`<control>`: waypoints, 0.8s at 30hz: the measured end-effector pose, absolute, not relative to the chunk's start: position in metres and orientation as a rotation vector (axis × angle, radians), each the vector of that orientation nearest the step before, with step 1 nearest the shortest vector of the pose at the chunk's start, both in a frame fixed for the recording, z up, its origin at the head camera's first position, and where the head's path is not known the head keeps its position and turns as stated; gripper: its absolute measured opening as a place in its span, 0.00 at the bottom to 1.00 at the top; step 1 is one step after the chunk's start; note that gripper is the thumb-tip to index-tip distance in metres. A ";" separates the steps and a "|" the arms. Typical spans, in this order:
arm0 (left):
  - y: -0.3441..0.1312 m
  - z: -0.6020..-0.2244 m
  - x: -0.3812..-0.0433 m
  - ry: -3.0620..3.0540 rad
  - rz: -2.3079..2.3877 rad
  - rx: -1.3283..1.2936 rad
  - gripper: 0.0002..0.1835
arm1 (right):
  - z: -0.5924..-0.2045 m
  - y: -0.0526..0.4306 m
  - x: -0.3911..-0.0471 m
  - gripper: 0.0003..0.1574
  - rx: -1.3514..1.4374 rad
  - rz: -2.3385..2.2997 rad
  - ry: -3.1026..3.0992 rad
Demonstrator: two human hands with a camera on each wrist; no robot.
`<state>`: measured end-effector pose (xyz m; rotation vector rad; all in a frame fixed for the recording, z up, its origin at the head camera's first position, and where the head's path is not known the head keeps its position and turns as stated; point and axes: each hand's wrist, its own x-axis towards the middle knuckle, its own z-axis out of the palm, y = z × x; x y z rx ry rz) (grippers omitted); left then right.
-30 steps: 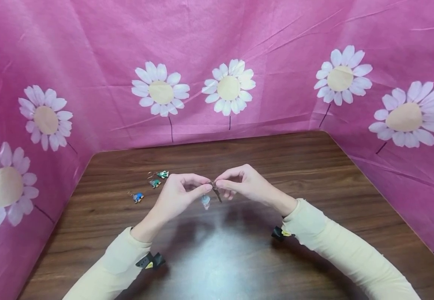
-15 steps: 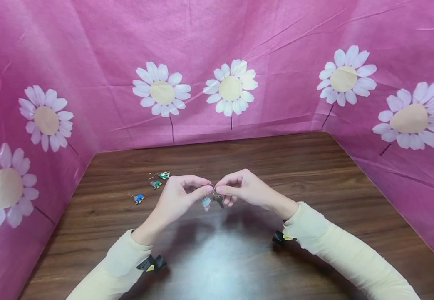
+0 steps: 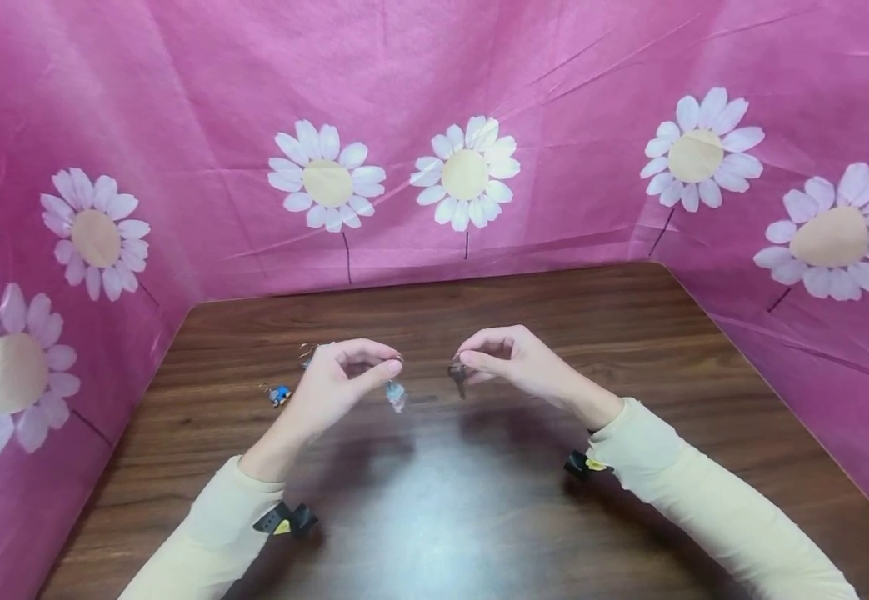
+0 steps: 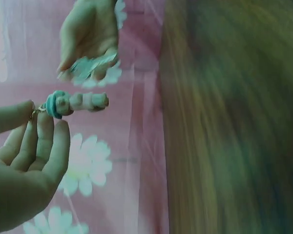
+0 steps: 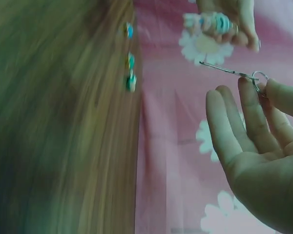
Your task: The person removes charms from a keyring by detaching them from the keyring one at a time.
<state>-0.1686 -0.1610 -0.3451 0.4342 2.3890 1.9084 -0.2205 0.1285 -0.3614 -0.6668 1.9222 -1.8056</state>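
Observation:
My left hand (image 3: 332, 387) pinches the gold-coloured clasp of a keychain between thumb and fingertips. Its small figurine (image 4: 75, 102), with a teal hat and pinkish body, hangs above the table. Across a gap, my right hand (image 3: 524, 367) pinches a metal ring (image 5: 259, 84) between thumb and index finger. Keys (image 3: 457, 373) dangle from that ring; in the right wrist view a key (image 5: 222, 68) shows edge-on. Charm and keys are apart from each other.
On the wooden table (image 3: 434, 500), a blue charm keychain (image 3: 280, 395) lies left of my left hand. Green charms (image 5: 131, 81) lie nearby, mostly behind that hand in the head view. A pink cloth (image 3: 554, 167) with daisies surrounds the table's back and sides.
A second ago both hands met at the joined rings. Now they have drawn apart, the left hand going left with the figurine keychain and the right hand going right with the keys.

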 end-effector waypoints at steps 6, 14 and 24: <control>-0.203 -0.352 -0.182 2.135 2.131 0.328 0.07 | -0.369 0.159 -0.237 0.18 -0.631 -1.859 1.999; -0.263 -0.386 -0.213 2.007 2.243 0.109 0.02 | -0.393 0.200 -0.266 0.15 -0.594 -1.755 2.020; -0.303 -0.416 -0.232 1.901 2.165 -0.057 0.03 | -0.429 0.219 -0.291 0.26 -0.341 -1.793 1.896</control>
